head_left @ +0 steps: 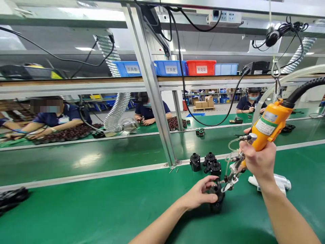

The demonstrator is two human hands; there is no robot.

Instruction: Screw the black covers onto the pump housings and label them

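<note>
My left hand (200, 196) grips a black plastic pump part (217, 200) that stands on the green bench (101, 210). My right hand (259, 159) is wrapped round an orange powered screwdriver (270, 124) hanging from a hook and black hose. The tool's metal tip (230, 183) points down and left, touching the top of the held part. Three more black pump parts (206, 162) stand just behind it.
A white object (279, 183) lies to the right of my right wrist. A slanted aluminium post (154, 98) rises from the bench's dividing rail. Other people work across the line behind trays of dark parts (66, 134). Blue and red bins (200, 67) sit on the upper shelf.
</note>
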